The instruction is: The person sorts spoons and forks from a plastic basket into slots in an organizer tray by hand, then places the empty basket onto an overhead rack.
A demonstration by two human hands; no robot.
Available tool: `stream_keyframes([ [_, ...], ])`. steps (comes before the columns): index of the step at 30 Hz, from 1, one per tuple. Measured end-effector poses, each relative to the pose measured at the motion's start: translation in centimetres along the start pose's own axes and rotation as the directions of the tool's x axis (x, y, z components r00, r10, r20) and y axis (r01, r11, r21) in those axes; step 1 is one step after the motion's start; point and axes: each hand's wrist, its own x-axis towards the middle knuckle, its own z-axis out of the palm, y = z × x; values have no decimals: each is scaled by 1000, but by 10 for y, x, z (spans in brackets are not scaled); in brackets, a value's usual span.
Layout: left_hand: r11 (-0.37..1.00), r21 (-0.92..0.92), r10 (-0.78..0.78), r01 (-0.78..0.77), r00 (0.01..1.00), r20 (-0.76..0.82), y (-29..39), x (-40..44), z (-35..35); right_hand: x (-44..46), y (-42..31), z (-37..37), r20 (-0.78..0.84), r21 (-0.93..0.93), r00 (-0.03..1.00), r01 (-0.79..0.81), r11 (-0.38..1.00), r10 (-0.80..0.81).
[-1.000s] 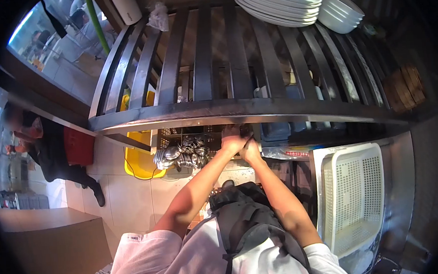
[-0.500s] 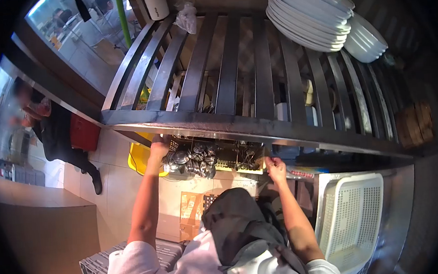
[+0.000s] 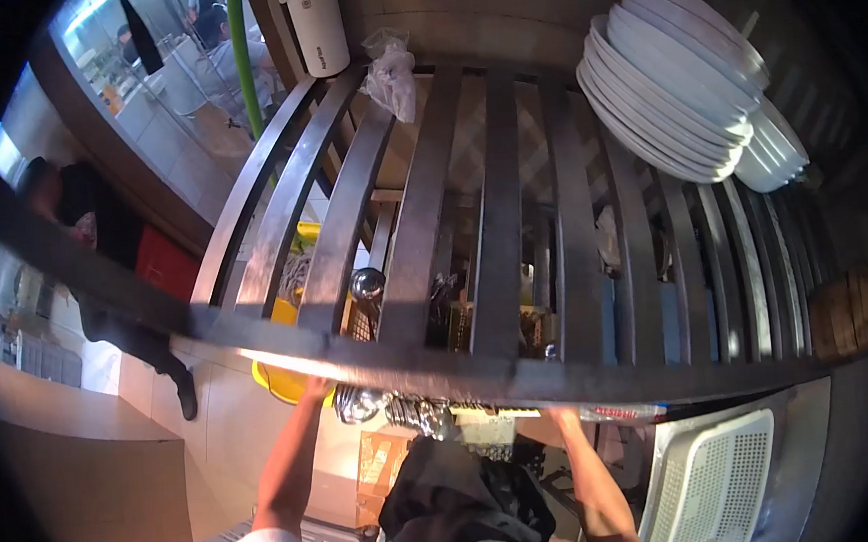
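Below the front rail of a slatted metal shelf (image 3: pixel 489 193), a yellowish basket (image 3: pixel 492 408) holds shiny metal utensils (image 3: pixel 363 404). My left hand (image 3: pixel 317 388) is at the basket's left end, its fingers hidden under the rail. At the right end is my right hand (image 3: pixel 562 414), also partly covered by the rail, so its fingers cannot be made out. More of the basket and utensils shows through the gaps between the slats.
Stacked white plates (image 3: pixel 671 78), white bowls (image 3: pixel 772 149), a plastic bag (image 3: pixel 391 75) and a white flask (image 3: pixel 317 30) stand on the shelf. A white perforated basket (image 3: pixel 711 488) is at right. Another person (image 3: pixel 104 232) stands at left; a yellow tub (image 3: pixel 280 382) is near my left hand.
My hands were together at the basket's middle, then parted to its two ends. The view has since shifted, and the shelf rail now covers more of the basket and my fingers.
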Motion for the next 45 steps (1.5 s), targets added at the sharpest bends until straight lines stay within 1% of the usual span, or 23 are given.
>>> stream_keyframes([
  [1,1000,-4,-9,9,1000,5,0,-1,1,10,1,2,-67,47,998,6,999,-3],
  [4,1000,-7,-29,30,999,22,-4,0,1,46,5,6,-206,102,978,23,994,-1],
  [6,999,-12,-39,39,999,35,-7,-1,3,64,9,7,-272,113,962,26,993,5],
  [9,999,-19,-45,46,998,51,-10,-1,1,96,16,12,-382,76,924,55,996,-22],
  [11,999,-22,-45,46,998,53,-12,2,-1,96,18,7,-365,104,930,13,995,26],
  [17,998,-23,-60,62,995,86,-14,-3,1,100,1,0,-291,146,953,-47,988,88],
  [24,998,-22,-64,67,994,92,-12,-2,-3,105,-12,-4,-248,193,962,-65,979,113],
  [28,998,8,-62,62,995,72,-9,-4,0,89,-22,-15,-230,275,964,-63,959,129],
  [30,997,22,-73,72,995,75,-11,-10,11,69,-27,-22,-209,333,968,-63,941,139],
  [33,996,45,-77,74,994,79,-8,-12,25,21,-54,-63,-175,488,962,-99,867,209],
  [35,995,62,-79,73,992,102,-2,-26,33,-40,-73,-113,-121,621,940,-180,763,319],
  [36,996,52,-73,68,992,107,9,-28,41,-71,-74,-133,-127,654,921,-201,729,368],
  [38,995,73,-74,68,994,81,31,-35,55,-148,-41,-158,-300,659,878,-92,746,373],
  [39,994,92,-63,57,996,67,51,-37,64,-186,-19,-175,-472,426,830,-81,901,298],
  [40,990,132,-47,43,998,34,70,-39,70,-216,-1,-192,-609,156,775,-90,984,168],
  [41,983,180,-11,19,999,-46,95,-46,77,-261,17,-205,-593,428,625,-290,856,508],
  [42,992,128,32,-19,995,-100,136,-57,76,-299,45,-225,-733,349,506,-293,890,454],
  [43,747,-655,-179,109,983,-40,260,-87,-7,-340,81,-243,-815,304,361,-400,864,454],
  [44,715,-696,-23,72,997,79,339,-114,-51,-377,109,-264,-835,313,249,-519,795,491],
  [45,474,-849,319,-233,944,-82,383,-124,-50,-421,147,-277,-869,113,265,-715,690,417],
])
